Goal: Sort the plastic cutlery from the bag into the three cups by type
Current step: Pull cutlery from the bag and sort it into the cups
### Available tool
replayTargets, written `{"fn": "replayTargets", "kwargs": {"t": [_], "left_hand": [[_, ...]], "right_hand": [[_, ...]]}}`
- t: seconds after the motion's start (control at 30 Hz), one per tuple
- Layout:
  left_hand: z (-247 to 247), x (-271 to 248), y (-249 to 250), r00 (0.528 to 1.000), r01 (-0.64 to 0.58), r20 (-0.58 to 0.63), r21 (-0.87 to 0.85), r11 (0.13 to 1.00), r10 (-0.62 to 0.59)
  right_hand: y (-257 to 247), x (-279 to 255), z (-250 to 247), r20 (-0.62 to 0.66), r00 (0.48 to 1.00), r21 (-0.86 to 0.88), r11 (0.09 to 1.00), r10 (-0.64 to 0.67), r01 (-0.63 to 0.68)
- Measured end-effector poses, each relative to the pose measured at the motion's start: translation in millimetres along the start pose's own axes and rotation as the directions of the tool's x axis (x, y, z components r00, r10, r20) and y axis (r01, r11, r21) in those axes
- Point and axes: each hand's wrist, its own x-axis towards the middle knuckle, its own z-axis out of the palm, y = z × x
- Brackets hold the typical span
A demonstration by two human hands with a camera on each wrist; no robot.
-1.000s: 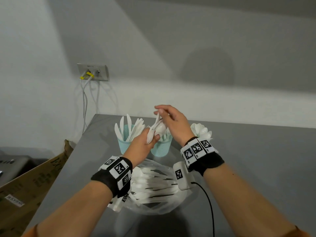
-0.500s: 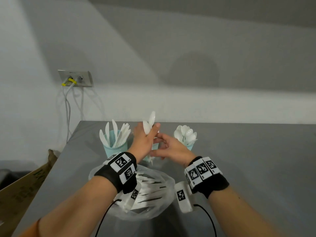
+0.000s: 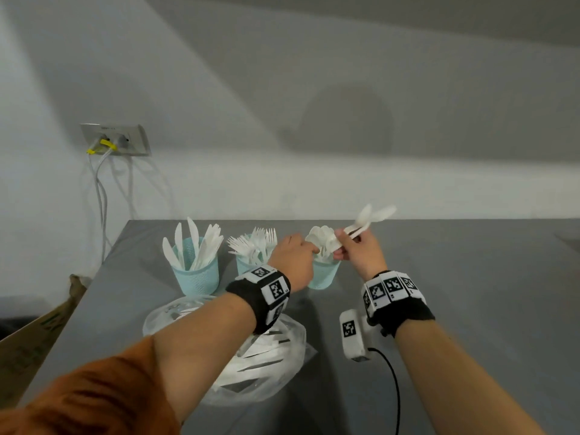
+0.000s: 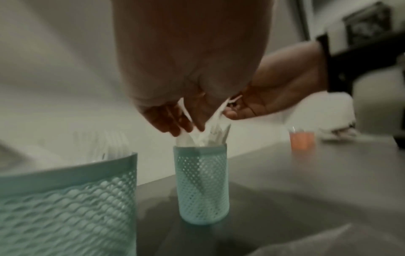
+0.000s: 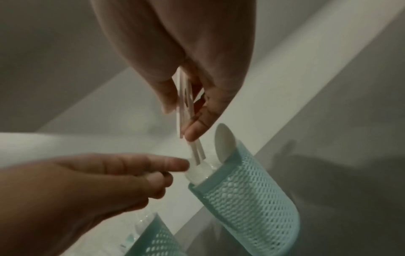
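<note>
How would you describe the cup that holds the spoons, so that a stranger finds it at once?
On the grey table, three mint-green mesh cups stand in a row behind the plastic bag. The spoon cup is the rightmost, between both hands. It alone shows rounded bowls, not the knife cup blades or fork cup tines.

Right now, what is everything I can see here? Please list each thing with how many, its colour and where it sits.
cups: three, pale teal mesh, in a row on the table's far side
knives: a bunch, white, in the left cup
forks: a bunch, white, in the middle cup
spoons: a bunch, white, in the right cup
held spoons: a few, white, above the right cup
bag: one, clear plastic with white cutlery inside, near table edge
table: one, grey
wall socket: one, silver, with cables, on the wall at left
cardboard box: one, brown, left of the table
left hand: at the right cup's rim
right hand: pinches the held spoons
</note>
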Motion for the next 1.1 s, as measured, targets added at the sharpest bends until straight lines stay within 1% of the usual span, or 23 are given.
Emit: {"fn": "replayTargets", "kwargs": {"t": [0.03,0.1,0.23,0.27,0.3,0.4,0.43,0.47,0.53,0.63,0.77,0.87,0.93,1.0,1.03,1.1], "left_hand": [[4.5,1.7,0.7,1.000,0.003,0.025,0.075,0.997,-0.004],[9.5,5.6,1.3,1.000,-0.003,0.020,0.128,0.992,0.001],[12.4,10.5,0.8,1.000,-0.025,-0.010,0.063,0.998,0.026],[12.9,10.1,1.2,0.999,-0.038,-0.020,0.038,0.999,0.039],[13.4,9.6,1.3,0.999,-0.045,-0.026,0.012,0.999,0.046],[14.5,9.9,0.1,0.999,-0.033,-0.041,-0.035,0.999,0.031],[14.9,10.8,-0.4,0.999,-0.020,-0.041,-0.037,0.999,0.019],[15.3,11.5,-0.4,0.999,-0.009,-0.042,-0.032,0.999,0.008],[15.1,13.6,0.4,0.999,0.009,-0.039,-0.013,1.000,-0.009],[14.1,17.8,0.5,1.000,0.015,-0.025,0.002,1.000,-0.015],[11.6,17.9,1.6,0.999,0.033,-0.019,0.001,0.999,-0.033],[3.4,7.0,-0.5,0.999,0.008,-0.045,-0.046,0.999,-0.010],[-8.8,-9.8,-5.1,0.995,-0.033,-0.097,-0.106,0.994,0.023],[-21.9,-35.3,-14.8,0.991,-0.043,-0.130,-0.167,0.985,0.022],[-27.5,-49.6,-22.6,0.992,-0.030,-0.127,-0.193,0.981,0.005],[-33.5,-79.3,-44.0,0.993,0.038,-0.102,-0.233,0.972,-0.064]], "right_hand": [[3.5,2.5,-1.1,-0.014,1.000,-0.006,1.000,0.020,-0.020],[8.2,5.0,-1.4,-0.037,0.999,-0.051,0.998,0.034,-0.036],[6.8,13.4,-0.2,-0.134,0.991,-0.188,0.982,-0.024,-0.002],[6.5,15.3,0.9,-0.126,0.991,-0.211,0.977,-0.040,0.012],[5.6,16.0,2.6,-0.089,0.995,-0.235,0.972,-0.040,0.018],[6.6,15.0,11.5,0.079,0.997,-0.371,0.928,0.007,0.023],[7.0,14.9,14.4,0.107,0.994,-0.434,0.900,0.017,0.031],[7.5,14.9,16.2,0.117,0.993,-0.486,0.873,0.012,0.046],[6.7,15.0,18.9,0.095,0.995,-0.529,0.847,0.007,0.044],[5.3,13.9,18.8,0.036,0.999,-0.480,0.877,0.007,0.011],[8.9,11.6,16.5,-0.031,0.999,-0.412,0.911,-0.041,0.025],[6.2,5.7,15.6,-0.094,0.979,-0.515,0.850,-0.182,0.109],[0.8,-2.9,19.8,-0.095,0.961,-0.486,0.855,-0.258,0.182],[-5.8,-17.7,30.5,-0.031,0.954,-0.390,0.883,-0.297,0.262],[-9.3,-27.3,38.4,0.030,0.954,-0.341,0.895,-0.297,0.289],[-12.1,-50.2,55.9,0.181,0.948,-0.266,0.916,-0.260,0.302]]}}
